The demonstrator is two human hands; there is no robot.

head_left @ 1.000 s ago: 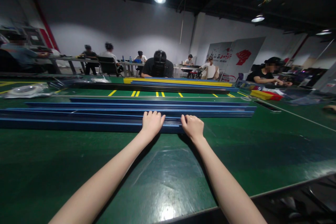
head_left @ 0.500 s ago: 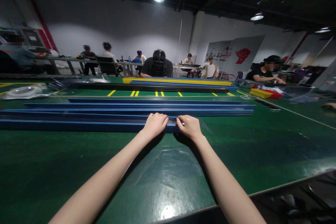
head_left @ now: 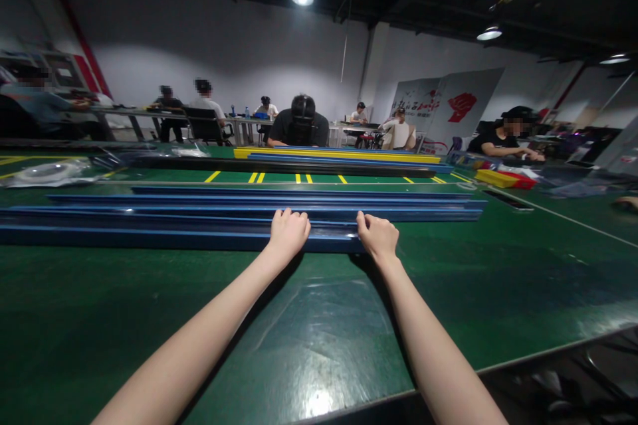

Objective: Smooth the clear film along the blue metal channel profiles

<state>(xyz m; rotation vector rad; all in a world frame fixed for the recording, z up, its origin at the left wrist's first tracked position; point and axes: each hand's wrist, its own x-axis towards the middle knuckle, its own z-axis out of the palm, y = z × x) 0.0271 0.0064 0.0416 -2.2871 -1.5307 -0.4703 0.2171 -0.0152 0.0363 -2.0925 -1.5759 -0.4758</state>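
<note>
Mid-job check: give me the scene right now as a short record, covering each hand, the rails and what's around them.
Left hand: curled over the front blue rail; grip hidden
Right hand: at that rail's right end; grip hidden
Other blue rails: lying just behind the front one
Farther back: yellow rail, black rail
Right side: phone flat on the green table
Across the table: person, head bowed

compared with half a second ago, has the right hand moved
Yes, the right hand has moved rightward, toward the dark phone on the table.
</note>
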